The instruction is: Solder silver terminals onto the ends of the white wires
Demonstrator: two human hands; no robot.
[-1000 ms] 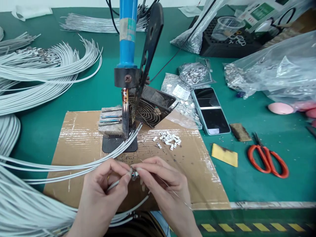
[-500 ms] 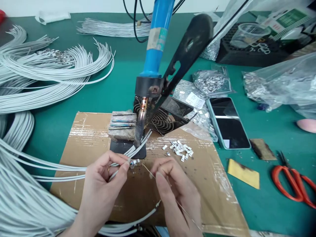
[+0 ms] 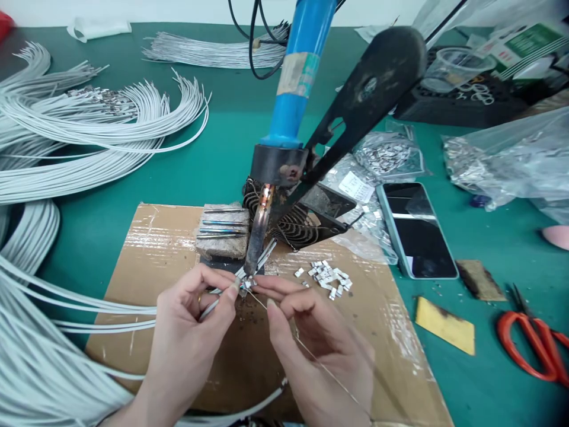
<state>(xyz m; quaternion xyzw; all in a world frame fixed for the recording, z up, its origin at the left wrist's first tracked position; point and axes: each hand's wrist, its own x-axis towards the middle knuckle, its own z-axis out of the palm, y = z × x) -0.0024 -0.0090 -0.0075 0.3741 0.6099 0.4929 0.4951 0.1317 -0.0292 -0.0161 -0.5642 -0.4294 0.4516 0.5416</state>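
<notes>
My left hand [image 3: 191,323] pinches white cables [image 3: 120,307] between thumb and forefinger near their ends. Small white LED-like pieces [image 3: 248,284] sit just past those fingertips. In my right hand [image 3: 322,341] a thin solder wire [image 3: 326,369] runs between thumb and fingers, its tip meeting the small pieces. My right fingertips are beside them, and whether they touch is unclear. Right above hangs the dark tip [image 3: 255,249] of a blue-handled soldering iron [image 3: 288,112], pointing down and fixed in a black stand [image 3: 377,77].
Loose white pieces [image 3: 329,279] lie on the cardboard [image 3: 377,344]. A sponge-like block [image 3: 222,244] with metal rods stands behind my left hand. A phone [image 3: 418,228], yellow pad [image 3: 444,325] and red-handled scissors [image 3: 527,341] lie at right. Cable bundles [image 3: 80,166] fill the left.
My right hand has moved left and up, bringing the solder wire to the pieces at my left fingertips. The pieces are now closer under the iron's tip. The view has shifted slightly.
</notes>
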